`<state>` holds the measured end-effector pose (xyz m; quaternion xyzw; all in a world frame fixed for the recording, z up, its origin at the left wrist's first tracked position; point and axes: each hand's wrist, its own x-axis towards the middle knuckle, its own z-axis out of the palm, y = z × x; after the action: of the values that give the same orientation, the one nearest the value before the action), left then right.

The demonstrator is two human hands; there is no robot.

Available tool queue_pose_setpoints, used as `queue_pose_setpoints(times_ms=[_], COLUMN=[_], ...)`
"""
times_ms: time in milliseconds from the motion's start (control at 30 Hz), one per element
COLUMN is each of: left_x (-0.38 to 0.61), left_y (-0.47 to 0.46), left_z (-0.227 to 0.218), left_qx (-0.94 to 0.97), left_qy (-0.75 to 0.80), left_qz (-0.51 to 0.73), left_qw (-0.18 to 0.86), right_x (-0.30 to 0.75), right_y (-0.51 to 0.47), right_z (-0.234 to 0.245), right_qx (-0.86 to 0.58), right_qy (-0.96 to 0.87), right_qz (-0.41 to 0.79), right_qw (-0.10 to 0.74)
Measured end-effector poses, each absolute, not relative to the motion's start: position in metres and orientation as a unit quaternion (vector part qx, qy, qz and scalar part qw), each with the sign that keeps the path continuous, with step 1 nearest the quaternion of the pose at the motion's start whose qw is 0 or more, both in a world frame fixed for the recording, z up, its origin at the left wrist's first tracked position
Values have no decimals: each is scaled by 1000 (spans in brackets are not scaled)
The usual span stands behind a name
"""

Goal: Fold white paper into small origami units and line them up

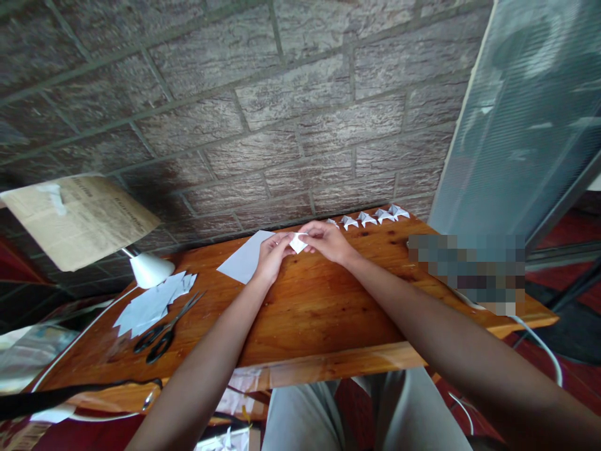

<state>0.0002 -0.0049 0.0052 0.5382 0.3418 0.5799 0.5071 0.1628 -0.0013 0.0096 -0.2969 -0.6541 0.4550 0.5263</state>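
Observation:
A small folded piece of white paper (298, 243) is held just above the wooden table, between both hands. My left hand (273, 254) pinches its left side, fingers closed. From the right, my right hand (327, 240) grips the same folded paper between thumb and fingers. Partly behind my left hand lies a larger white sheet (241, 260), flat on the tabletop. Beyond my right hand, several folded paper figures (367, 218) stand in a row along the back edge; the leftmost is partly hidden by that hand.
Black-handled scissors (166, 332) lie open at the left, beside a fanned stack of cut papers (150, 304). A lamp (150, 269) with a paper shade stands behind them. A brick wall (282, 125) backs the wooden table (328, 313); a blurred-out patch covers its right end.

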Motion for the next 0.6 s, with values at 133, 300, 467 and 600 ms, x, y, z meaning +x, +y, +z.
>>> queue_pose_setpoints(times_ms=[133,300,467,600], left_x=[0,-1,-3,-3], left_y=[-4,-5,-6,-4], left_z=[4,10,13,8], left_qx=[559,512,476,487], left_qy=[354,376,374,362], left_qz=[578,575,496,520], left_qw=[477,516,623,601], right_x=[162,167,172,171], right_y=[-1,3,6,5], right_z=[9,10,11,10], right_qx=[-308,-306,-332,-314], right_qy=[-654,-689,-722,-745], right_qz=[453,390,252,237], right_qw=[522,530,552,539])
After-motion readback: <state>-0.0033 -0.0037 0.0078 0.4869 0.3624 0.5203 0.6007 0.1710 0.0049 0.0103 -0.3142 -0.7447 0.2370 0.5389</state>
